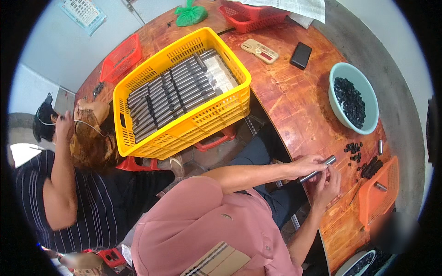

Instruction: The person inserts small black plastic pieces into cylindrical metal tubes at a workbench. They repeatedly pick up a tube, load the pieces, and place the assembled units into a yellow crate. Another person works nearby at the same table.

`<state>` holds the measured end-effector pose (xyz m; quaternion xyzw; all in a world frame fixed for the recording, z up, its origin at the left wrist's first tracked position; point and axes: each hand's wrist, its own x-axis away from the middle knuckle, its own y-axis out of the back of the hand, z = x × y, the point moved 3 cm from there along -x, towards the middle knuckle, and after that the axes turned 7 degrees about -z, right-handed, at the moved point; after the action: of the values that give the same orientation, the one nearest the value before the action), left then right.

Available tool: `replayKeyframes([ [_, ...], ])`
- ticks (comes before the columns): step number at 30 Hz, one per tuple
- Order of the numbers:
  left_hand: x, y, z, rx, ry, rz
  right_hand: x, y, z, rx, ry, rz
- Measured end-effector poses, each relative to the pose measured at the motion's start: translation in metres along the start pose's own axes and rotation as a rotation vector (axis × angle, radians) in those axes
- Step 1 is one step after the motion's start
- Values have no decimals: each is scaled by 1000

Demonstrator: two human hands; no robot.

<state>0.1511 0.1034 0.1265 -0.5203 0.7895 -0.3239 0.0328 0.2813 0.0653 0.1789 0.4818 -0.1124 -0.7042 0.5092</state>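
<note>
A shiny metal tube (pixel 330 160) lies slantwise across both my hands at the table's edge. My left hand (pixel 305 167) is closed round its middle, thumb and fingers on top. From below, my right hand (pixel 326 187) brings its bent fingertips against the same tube; whether a small part sits between them is hidden. Just beyond the hands, loose small black pieces (pixel 353 150) and a dark heap of ribbed black parts (pixel 371 168) lie on the wooden table (pixel 294 110). A short metal tube (pixel 380 146) stands near them.
An orange basket (pixel 390 186) with a metal piece inside is at the right. Farther back are a pale blue bowl (pixel 335 99) of black pieces, a black phone (pixel 300 55) and a beige phone case (pixel 260 50). A yellow crate (pixel 184 138) holds rows of tubes. Another person (pixel 60 193) sits left.
</note>
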Motion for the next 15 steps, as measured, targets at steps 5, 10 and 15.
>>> replayKeyframes([
  [5, 6, -3, 0, -70, 0, 38, 13, 3, -11, -153, 5, -53],
  [10, 8, -14, 4, -158, 92, 66, 32, -2, -44, -632, -586, 43],
  [15, 18, -16, 1, -283, 194, 97, 31, 10, -32, -992, -791, 62],
])
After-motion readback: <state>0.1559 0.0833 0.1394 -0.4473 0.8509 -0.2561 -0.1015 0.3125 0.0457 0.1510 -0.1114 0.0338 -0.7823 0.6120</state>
